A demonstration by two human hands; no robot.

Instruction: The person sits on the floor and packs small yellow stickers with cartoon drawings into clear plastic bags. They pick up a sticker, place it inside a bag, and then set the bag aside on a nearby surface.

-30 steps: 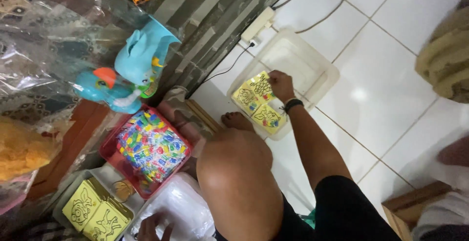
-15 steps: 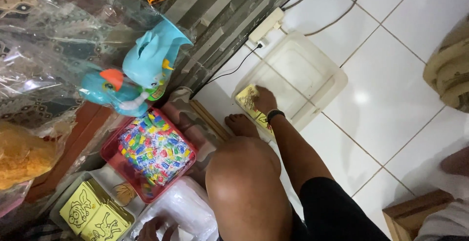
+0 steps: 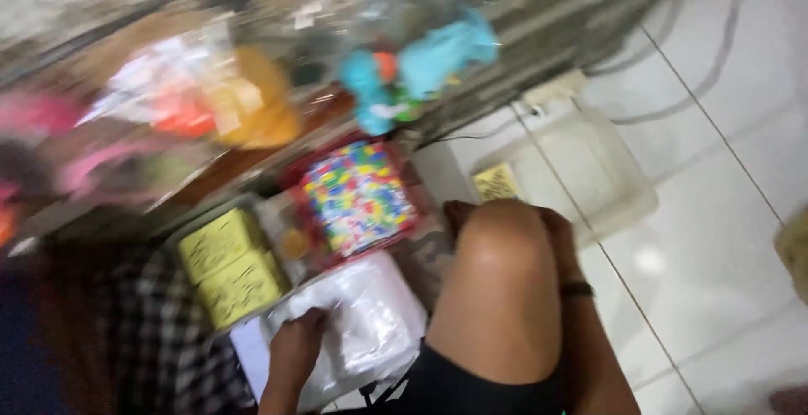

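Pressing left hand (image 3: 295, 343) flat on white plastic bag (image 3: 370, 318); right hand (image 3: 555, 226) behind my knee (image 3: 505, 280), grip unclear, near yellow card (image 3: 497, 183) in clear tub (image 3: 589, 171). Risk: bag slipping, knee knocking red bead tray (image 3: 358, 196).

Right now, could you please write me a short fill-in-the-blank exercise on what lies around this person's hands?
The left hand rests on a ____ plastic bag.
The tray of colourful pieces has a ____ rim.
The right hand, behind the knee, reaches toward a ____ card in the clear tub.

Missing words: white; red; yellow
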